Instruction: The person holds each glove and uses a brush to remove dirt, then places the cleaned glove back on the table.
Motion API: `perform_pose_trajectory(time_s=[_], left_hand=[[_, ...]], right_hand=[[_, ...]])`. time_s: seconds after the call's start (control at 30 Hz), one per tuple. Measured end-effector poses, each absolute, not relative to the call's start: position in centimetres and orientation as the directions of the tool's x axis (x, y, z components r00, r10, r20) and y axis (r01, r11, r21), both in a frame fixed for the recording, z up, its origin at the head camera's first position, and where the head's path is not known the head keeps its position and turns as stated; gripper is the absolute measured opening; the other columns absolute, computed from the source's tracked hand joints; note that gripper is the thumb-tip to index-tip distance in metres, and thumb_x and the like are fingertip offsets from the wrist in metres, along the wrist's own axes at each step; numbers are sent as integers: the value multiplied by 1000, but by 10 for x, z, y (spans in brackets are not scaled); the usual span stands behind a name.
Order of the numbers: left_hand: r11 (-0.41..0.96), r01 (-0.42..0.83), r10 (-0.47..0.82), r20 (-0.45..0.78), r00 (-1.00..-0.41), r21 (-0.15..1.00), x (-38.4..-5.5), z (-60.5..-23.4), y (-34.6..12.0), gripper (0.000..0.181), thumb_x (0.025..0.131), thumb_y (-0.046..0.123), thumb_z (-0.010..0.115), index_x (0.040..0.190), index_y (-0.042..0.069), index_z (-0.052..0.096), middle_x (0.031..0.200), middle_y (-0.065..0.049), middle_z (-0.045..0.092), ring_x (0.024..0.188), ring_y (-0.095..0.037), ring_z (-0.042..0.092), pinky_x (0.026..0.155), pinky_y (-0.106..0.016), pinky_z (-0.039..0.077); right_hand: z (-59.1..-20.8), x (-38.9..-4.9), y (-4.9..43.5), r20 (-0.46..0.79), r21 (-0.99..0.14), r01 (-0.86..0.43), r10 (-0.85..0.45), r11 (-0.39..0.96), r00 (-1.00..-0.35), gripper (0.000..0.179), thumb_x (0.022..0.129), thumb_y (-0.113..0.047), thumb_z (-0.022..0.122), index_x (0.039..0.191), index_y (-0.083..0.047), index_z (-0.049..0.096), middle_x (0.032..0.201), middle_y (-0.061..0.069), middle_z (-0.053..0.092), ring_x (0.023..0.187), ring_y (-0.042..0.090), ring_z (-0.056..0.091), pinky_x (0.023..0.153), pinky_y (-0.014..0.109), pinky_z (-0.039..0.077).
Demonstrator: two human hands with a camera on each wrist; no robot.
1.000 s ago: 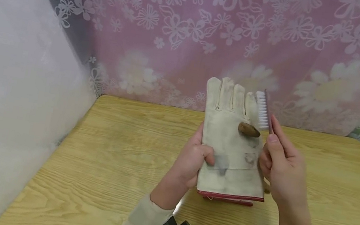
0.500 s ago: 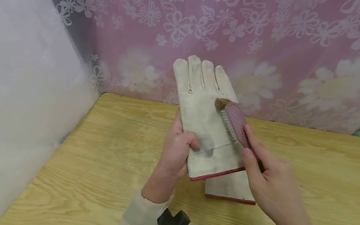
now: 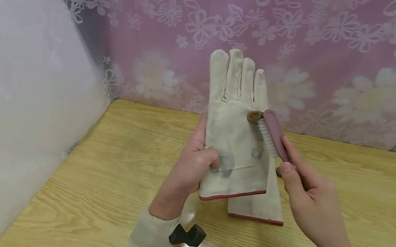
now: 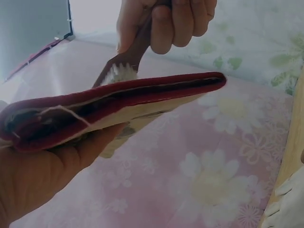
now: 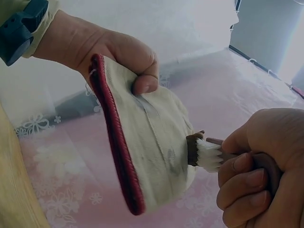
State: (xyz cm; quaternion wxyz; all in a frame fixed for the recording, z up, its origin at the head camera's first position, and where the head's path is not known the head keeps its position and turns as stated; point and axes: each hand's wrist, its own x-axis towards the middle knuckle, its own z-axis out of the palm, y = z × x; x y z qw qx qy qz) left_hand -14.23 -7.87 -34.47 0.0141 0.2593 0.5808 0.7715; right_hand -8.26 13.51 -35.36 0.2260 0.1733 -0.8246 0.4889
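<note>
My left hand (image 3: 196,165) holds a cream work glove (image 3: 235,134) up over the table, thumb on its face and fingers behind. The glove's fingers point up, and red binding (image 5: 114,137) edges its cuff. Grey smudges (image 3: 225,163) mark the lower palm. A brown, stubby thumb tip (image 3: 255,116) sticks out on its right side. In my right hand (image 3: 311,201) I grip a scrub brush (image 3: 275,135) with a pinkish handle. Its white bristles (image 5: 209,156) face the glove, right at the brown tip in the right wrist view.
A second cream glove (image 3: 256,206) with a red cuff edge lies on the wooden table (image 3: 125,172), partly hidden beneath the held one. Behind the table hangs a pink floral curtain (image 3: 179,49); white sheeting (image 3: 29,89) stands at the left.
The glove first swung left and tilted, then came back slightly right and higher. The brush has turned from edge-on beside the glove's little finger to lying down by the brown thumb tip.
</note>
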Motion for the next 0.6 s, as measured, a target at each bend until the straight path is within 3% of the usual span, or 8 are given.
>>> perform_pose_trajectory(time_s=[0.07,0.17,0.3,0.37,0.43,0.6], left_hand=[[-284,273,350,365,-863,919,-142,-343,-80,88,60,-14,33,145,8,27,124,-15,49,102,-17,51,84,-30,41],[-241,266,391,345,-854,933,-141,-341,-80,88,61,-14,33,146,8,25,124,-16,47,102,-18,49,86,-30,40],[-234,252,399,329,-856,939,-139,-340,-80,90,62,-14,33,148,10,23,126,-16,47,103,-19,49,86,-31,41],[-260,235,373,322,-870,937,-138,-340,-80,92,62,-14,33,150,12,22,126,-15,47,103,-19,49,86,-31,41],[-299,216,333,313,-889,930,-139,-340,-80,95,63,-15,34,152,14,21,129,-12,46,105,-19,48,86,-31,41],[-371,195,265,305,-915,908,-140,-341,-82,101,61,-17,34,155,16,21,132,-10,47,108,-18,48,88,-29,43]], right_hand=[[-354,-83,137,539,-729,-497,-53,471,-840,51,101,-4,52,148,-24,48,128,-16,61,85,2,58,66,14,39],[-356,-85,140,532,-729,-481,-40,487,-846,50,101,-6,52,147,-25,48,125,-20,61,83,2,57,63,17,37],[-356,-85,142,510,-756,-471,-42,455,-859,49,102,-6,51,147,-24,48,94,-12,65,60,5,47,51,22,35],[-353,-83,144,494,-772,-471,-64,427,-867,49,102,-5,49,149,-22,47,72,-6,52,49,10,36,45,26,32],[-349,-78,149,476,-786,-458,-66,414,-877,49,103,-5,48,149,-22,47,63,-4,39,44,12,29,40,29,29],[-346,-75,157,579,-765,-552,-19,331,-815,49,99,5,48,147,-9,49,58,-4,38,44,9,28,35,26,21]])
